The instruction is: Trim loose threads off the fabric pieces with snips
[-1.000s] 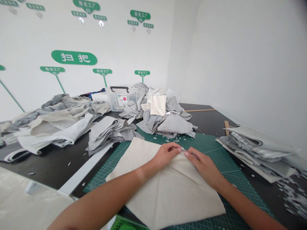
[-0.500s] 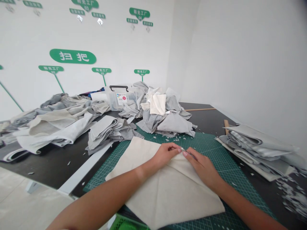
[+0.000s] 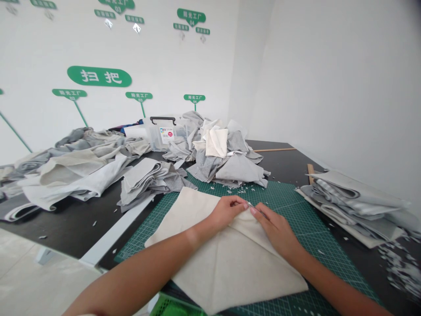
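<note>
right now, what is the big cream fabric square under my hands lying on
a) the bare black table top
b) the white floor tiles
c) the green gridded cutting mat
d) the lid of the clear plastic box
C. The cream fabric square lies on the green gridded cutting mat, whose grid lines show beside its edges.

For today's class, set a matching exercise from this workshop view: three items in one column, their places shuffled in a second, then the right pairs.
Items:
1. cream cloth
2. clear plastic box
3. folded grey fabric stack

Places:
A. right side of the black table, by the wall
B. on the green cutting mat, under the left hand and right hand
C. behind the heaped cloth

Pairs: 1-B, 2-C, 3-A
</note>
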Tool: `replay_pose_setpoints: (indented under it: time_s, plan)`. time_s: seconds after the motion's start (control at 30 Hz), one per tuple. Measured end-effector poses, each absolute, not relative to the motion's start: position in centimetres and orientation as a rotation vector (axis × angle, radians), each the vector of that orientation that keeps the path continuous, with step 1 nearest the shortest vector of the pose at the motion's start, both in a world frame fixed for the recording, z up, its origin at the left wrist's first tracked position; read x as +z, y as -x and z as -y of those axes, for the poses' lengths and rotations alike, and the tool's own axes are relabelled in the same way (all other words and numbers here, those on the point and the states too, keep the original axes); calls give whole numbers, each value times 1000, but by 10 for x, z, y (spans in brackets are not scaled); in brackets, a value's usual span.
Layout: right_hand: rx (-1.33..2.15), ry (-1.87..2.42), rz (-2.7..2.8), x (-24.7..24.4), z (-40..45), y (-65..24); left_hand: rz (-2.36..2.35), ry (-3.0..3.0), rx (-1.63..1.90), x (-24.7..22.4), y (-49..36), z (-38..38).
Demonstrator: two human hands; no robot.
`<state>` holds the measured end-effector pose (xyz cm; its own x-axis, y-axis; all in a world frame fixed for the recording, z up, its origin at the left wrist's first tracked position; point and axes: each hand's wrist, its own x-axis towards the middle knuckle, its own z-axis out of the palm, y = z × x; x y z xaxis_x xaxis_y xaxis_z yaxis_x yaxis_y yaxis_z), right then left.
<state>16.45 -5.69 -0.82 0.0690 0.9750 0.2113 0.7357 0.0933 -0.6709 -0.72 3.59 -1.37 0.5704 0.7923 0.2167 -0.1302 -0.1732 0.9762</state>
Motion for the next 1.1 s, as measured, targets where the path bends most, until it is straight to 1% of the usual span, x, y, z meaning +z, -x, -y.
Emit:
replay_pose_setpoints:
  time_s: [0.27,0.53,1.1]
  plan:
    - [485,1640,1681,-9,56,-162,-576,-1550,903,-12,8,-35]
    - [602,1603,1549,-7,53,-161,-563,-1593,912,-14,8,-34]
    - [474,1705,1586,-11,53,-164,-622,-1531,971,-16,7,-34]
